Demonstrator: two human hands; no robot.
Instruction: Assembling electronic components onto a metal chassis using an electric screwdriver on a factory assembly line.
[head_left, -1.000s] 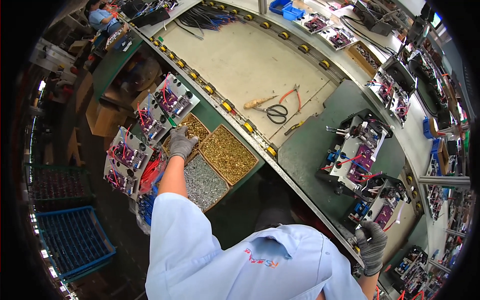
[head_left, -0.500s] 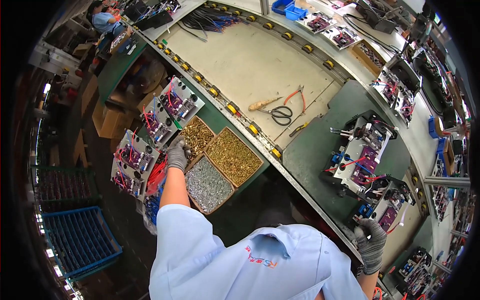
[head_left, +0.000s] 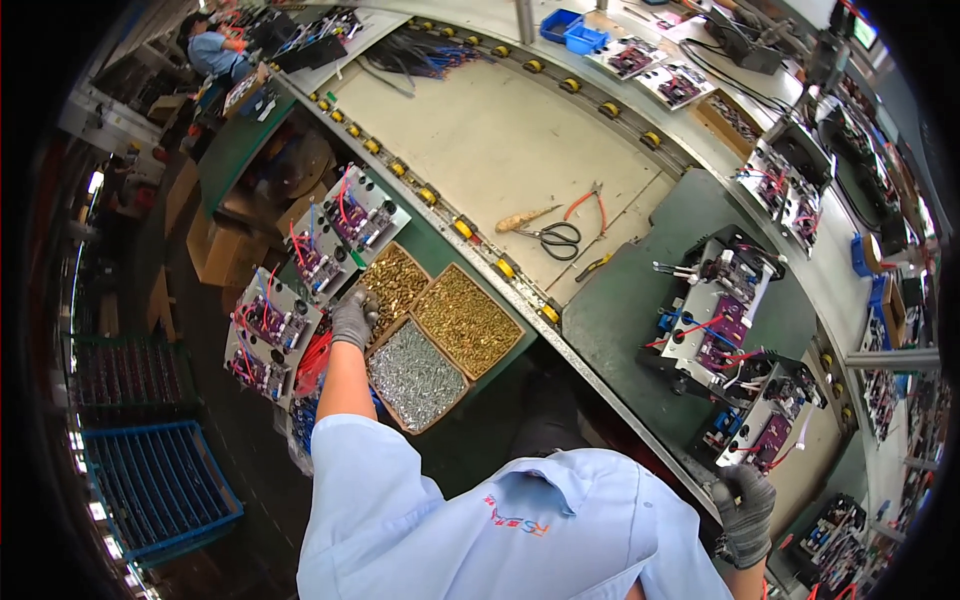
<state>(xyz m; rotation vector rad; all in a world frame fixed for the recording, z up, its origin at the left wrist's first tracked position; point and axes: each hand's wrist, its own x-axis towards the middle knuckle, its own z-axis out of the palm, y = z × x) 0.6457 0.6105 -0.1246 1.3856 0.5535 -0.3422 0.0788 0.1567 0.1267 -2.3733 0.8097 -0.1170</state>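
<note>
My left hand (head_left: 352, 316), in a grey glove, reaches to the near left edge of a box of larger brass-coloured fasteners (head_left: 396, 275). Its fingers are curled down among the pieces, and whatever they grip is hidden. Beside that box are a box of small brass-coloured parts (head_left: 466, 318) and one of silver screws (head_left: 416, 372). My right hand (head_left: 746, 515), also gloved in grey, is held at the bench edge with its fingers bent inward. Anything inside it is too hidden to name. Close to it lies a metal-plate assembly with a purple circuit board (head_left: 770, 440).
A larger assembly (head_left: 715, 320) stands on the green mat (head_left: 610, 310). Scissors (head_left: 556, 240), red-handled pliers (head_left: 590, 205) and a tapered tool (head_left: 523, 219) lie on the pale bench. More board assemblies (head_left: 270, 325) sit left of the boxes. A co-worker (head_left: 212, 50) is far left.
My left hand has shifted slightly down in the view, its fingers still at the larger brass-coloured fasteners. My right hand has dropped a little beside the bench edge. The whole view has tilted slightly.
</note>
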